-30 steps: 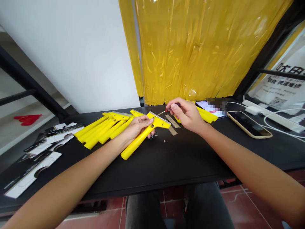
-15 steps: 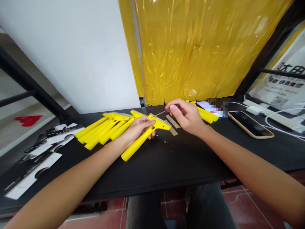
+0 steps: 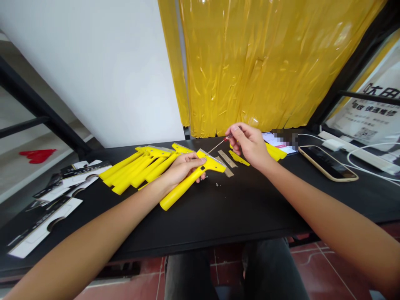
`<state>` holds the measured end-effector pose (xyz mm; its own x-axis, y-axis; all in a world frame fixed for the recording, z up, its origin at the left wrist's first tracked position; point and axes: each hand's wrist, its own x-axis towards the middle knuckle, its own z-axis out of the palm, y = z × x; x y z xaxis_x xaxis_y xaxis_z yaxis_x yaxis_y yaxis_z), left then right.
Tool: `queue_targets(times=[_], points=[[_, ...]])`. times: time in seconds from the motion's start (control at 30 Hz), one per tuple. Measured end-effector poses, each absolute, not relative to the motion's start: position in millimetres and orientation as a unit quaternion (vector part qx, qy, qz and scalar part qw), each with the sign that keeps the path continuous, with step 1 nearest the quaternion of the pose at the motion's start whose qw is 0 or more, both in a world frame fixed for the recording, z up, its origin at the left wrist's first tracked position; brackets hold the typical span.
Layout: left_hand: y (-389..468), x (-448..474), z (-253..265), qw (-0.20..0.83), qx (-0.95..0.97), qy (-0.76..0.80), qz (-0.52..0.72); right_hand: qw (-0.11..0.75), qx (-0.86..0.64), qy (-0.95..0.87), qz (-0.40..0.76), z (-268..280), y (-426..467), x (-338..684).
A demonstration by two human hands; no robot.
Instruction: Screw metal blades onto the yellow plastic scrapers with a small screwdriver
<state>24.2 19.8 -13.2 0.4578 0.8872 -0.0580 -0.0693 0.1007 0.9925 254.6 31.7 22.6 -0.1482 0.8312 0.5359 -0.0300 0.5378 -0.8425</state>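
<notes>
My left hand [image 3: 186, 166] is closed around the head end of a yellow scraper [image 3: 181, 189], whose handle slants down toward me. A metal blade edge shows along the scraper's head. In my right hand [image 3: 248, 143] is a screwdriver [image 3: 218, 146] with a red handle and thin shaft, gripped between thumb and fingers. Its tip points at the scraper head near my left thumb; whether it sits in a screw I cannot tell. Small screws [image 3: 218, 184] lie on the black table just below. Two flat blade strips [image 3: 228, 158] and a loose yellow head piece [image 3: 239, 158] rest between the hands.
Several yellow scrapers [image 3: 125, 175] lie in a row left of my left hand. Black-and-white cardboard sleeves [image 3: 46, 225] are piled at the far left. More yellow parts [image 3: 276, 152], a phone [image 3: 328, 162] and a white power strip [image 3: 362, 152] with cables lie at the right.
My right hand has shifted slightly up and right, its grip on the screwdriver changed, and more of the shaft shows. The loose yellow head piece has come into view. My left hand is almost unmoved.
</notes>
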Motion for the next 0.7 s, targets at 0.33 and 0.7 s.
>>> queue_targets(times=[0.33,0.7], points=[[18.9,24.5,-13.3,0.638,0.569,0.366,0.367,0.562,-0.316,-0.646,0.408,23.0,33.8,256.5],[17.9,25.9,-11.8,0.638,0.570,0.368,0.363,0.582,-0.300,-0.617,0.437,26.3,32.3,255.2]])
